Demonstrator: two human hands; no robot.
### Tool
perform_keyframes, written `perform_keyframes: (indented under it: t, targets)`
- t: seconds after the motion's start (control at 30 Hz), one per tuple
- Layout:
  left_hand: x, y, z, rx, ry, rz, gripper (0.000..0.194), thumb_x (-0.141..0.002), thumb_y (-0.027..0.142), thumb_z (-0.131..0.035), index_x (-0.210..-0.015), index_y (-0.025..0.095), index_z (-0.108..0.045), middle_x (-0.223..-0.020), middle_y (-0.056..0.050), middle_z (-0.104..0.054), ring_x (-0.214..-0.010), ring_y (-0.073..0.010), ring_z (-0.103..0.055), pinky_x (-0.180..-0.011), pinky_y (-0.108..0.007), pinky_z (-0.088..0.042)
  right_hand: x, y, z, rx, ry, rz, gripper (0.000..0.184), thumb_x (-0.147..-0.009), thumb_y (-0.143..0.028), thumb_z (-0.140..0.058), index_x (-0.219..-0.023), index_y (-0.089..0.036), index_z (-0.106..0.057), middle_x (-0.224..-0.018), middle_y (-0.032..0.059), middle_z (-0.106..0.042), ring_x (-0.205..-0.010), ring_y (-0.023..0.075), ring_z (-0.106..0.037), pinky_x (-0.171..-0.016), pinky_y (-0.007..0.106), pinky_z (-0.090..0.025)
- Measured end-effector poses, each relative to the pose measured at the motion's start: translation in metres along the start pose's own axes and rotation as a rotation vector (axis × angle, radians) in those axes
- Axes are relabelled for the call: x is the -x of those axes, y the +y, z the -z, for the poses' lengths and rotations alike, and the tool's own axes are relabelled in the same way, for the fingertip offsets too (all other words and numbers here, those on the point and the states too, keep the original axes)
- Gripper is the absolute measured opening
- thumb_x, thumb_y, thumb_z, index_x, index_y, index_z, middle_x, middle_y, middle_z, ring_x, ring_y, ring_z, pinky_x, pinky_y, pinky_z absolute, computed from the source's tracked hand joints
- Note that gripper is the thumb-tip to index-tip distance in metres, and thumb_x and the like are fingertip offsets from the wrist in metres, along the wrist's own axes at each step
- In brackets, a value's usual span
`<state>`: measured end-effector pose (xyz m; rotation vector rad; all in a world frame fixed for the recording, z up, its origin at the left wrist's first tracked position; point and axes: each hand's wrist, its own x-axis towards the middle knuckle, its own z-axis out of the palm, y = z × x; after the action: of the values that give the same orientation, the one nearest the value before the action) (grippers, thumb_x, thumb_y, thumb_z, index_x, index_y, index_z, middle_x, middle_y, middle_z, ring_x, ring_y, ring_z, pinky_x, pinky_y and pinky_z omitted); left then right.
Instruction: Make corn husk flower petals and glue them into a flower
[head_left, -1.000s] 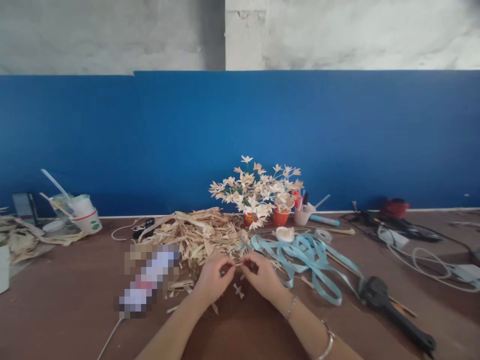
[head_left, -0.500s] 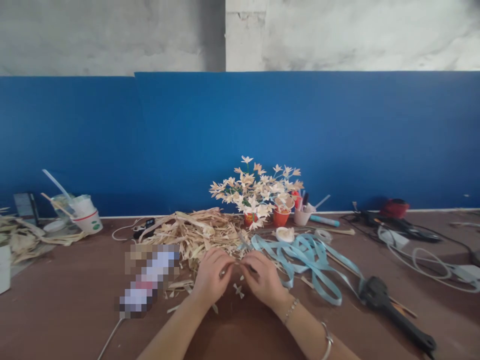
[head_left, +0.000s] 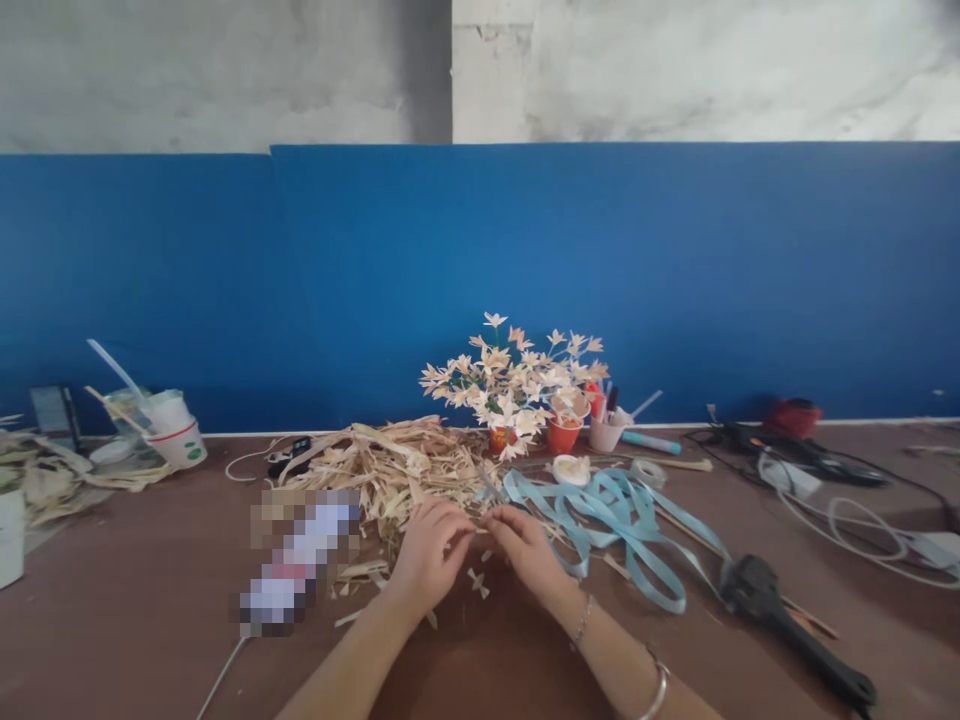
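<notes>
My left hand and my right hand meet over the table, thumbs and fingers closed in a pinch. Between the fingertips shows a small pale husk piece, mostly covered by the fingers. Just below it on the table lies a little bow-shaped husk cutting. Behind my left hand spreads a heap of dried husk strips. Loops of light blue ribbon lie to the right of my right hand. Husk flowers on stems stand behind, in small red pots.
A black-handled tool lies at the front right, with white cables beyond it. A blurred-out object with a cord lies left of my arms. White cups stand further left. A blue panel closes the back.
My fingertips have shifted slightly, and the fingers of my right hand lie a little flatter. Both hands stay together at the same spot; the things on the table have not moved.
</notes>
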<state>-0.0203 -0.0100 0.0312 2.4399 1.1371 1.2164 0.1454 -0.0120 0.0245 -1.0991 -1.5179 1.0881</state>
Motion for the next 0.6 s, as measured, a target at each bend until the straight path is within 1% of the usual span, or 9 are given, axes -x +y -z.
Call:
perform_keyframes:
  t: [0.07,0.1,0.13,0.2,0.3,0.4,0.5,0.6]
  targets:
    - [-0.0004,-0.0013,-0.0041,0.082,0.028,0.078,0.011,-0.080,0.018,-0.051,-0.078,0.019,-0.061,-0.081,-0.005,-0.063,-0.083,-0.0194,-0.055,-0.077,-0.034,-0.042,0.0011,-0.0023,0.0018,0.128,0.028,0.155,0.015,-0.075,-0.022,-0.048,-0.084,-0.017,-0.060,-0.078,0.0028,-0.061,-0.068,0.0143,-0.055,-0.060,0.024,-0.044]
    - [-0.0004,-0.0019,-0.0061,0.118,0.035,0.114,0.010,-0.079,0.017,-0.052,-0.076,0.019,-0.061,-0.080,-0.005,-0.062,-0.082,-0.0192,-0.055,-0.077,-0.033,-0.043,0.0016,-0.0030,0.0025,0.206,0.036,0.231,0.016,-0.074,-0.019,-0.049,-0.086,-0.017,-0.061,-0.081,0.0036,-0.061,-0.070,0.0147,-0.055,-0.062,0.024,-0.044]
    - [-0.0004,-0.0024,-0.0078,0.146,0.034,0.146,0.009,-0.077,0.016,-0.052,-0.075,0.019,-0.060,-0.079,-0.004,-0.062,-0.082,-0.0189,-0.056,-0.076,-0.033,-0.043,0.0021,-0.0033,0.0029,0.282,0.043,0.294,0.016,-0.074,-0.017,-0.050,-0.084,-0.017,-0.061,-0.080,0.0040,-0.060,-0.070,0.0148,-0.054,-0.063,0.025,-0.044]
    - [0.0000,-0.0031,-0.0104,0.168,0.012,0.199,0.009,-0.076,0.015,-0.052,-0.074,0.019,-0.059,-0.078,-0.004,-0.061,-0.080,-0.0187,-0.055,-0.075,-0.032,-0.044,0.0027,-0.0025,0.0035,0.397,0.055,0.376,0.012,-0.076,-0.016,-0.050,-0.078,-0.017,-0.062,-0.075,0.0042,-0.059,-0.069,0.0150,-0.054,-0.064,0.025,-0.043]
    - [0.0006,-0.0033,-0.0111,0.133,-0.027,0.237,0.007,-0.076,0.018,-0.052,-0.075,0.019,-0.059,-0.077,-0.004,-0.060,-0.080,-0.0196,-0.055,-0.074,-0.032,-0.043,0.0029,0.0003,0.0039,0.490,0.058,0.411,0.014,-0.080,-0.017,-0.049,-0.073,-0.018,-0.061,-0.072,0.0041,-0.058,-0.069,0.0155,-0.054,-0.064,0.026,-0.043]
    - [0.0009,-0.0028,-0.0087,0.071,-0.077,0.201,0.009,-0.078,0.019,-0.051,-0.074,0.020,-0.060,-0.076,-0.004,-0.060,-0.080,-0.0201,-0.054,-0.074,-0.032,-0.041,0.0026,0.0028,0.0048,0.550,0.028,0.414,0.013,-0.081,-0.015,-0.048,-0.075,-0.018,-0.059,-0.074,0.0036,-0.058,-0.070,0.0150,-0.054,-0.064,0.025,-0.042]
    - [0.0006,-0.0017,-0.0060,0.002,-0.119,0.159,0.013,-0.079,0.019,-0.050,-0.071,0.020,-0.060,-0.074,-0.004,-0.061,-0.080,-0.0204,-0.053,-0.074,-0.033,-0.039,0.0022,0.0033,0.0062,0.619,0.002,0.413,0.010,-0.079,-0.013,-0.049,-0.078,-0.019,-0.058,-0.077,0.0031,-0.058,-0.071,0.0149,-0.054,-0.065,0.024,-0.042]
    - [0.0003,0.0007,-0.0055,-0.059,-0.133,0.160,0.014,-0.079,0.021,-0.050,-0.069,0.021,-0.059,-0.072,-0.003,-0.061,-0.079,-0.0209,-0.053,-0.074,-0.034,-0.037,0.0020,0.0020,0.0067,0.698,-0.003,0.415,0.009,-0.078,-0.013,-0.050,-0.077,-0.019,-0.057,-0.076,0.0025,-0.059,-0.071,0.0151,-0.054,-0.064,0.024,-0.041]
